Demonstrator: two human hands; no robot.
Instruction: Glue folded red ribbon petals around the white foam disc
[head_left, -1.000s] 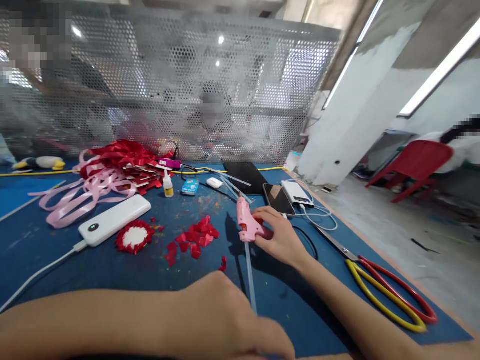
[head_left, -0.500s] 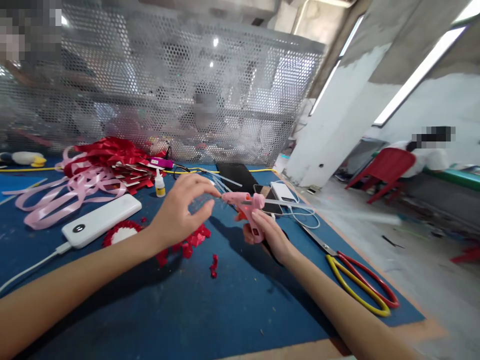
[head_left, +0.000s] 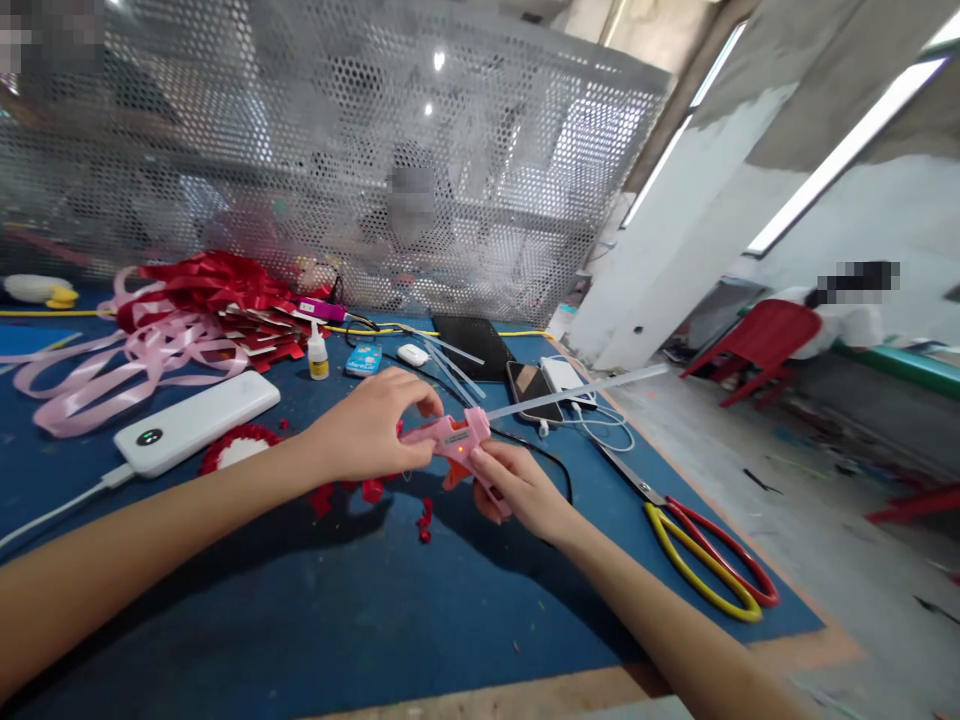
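My right hand is wrapped round the handle of a pink hot glue gun with a small lit orange light. A long translucent glue stick juts from its back, up to the right. At the gun's front end, my left hand is closed round it with thumb and fingers; the nozzle is partly hidden. On the blue mat below lie small red ribbon pieces. Behind my left forearm, a round piece with red ribbon edging and a white centre is partly covered.
Large scissors with yellow and red handles lie at right. A white power bank, pink ribbon, red ribbon and a small glue bottle are at left. A phone lies behind; a perforated metal screen stands beyond.
The glue gun has come down and left, its glue stick now slanting upward. My left hand has gone from open fingers near the nozzle to closing round the gun's front.
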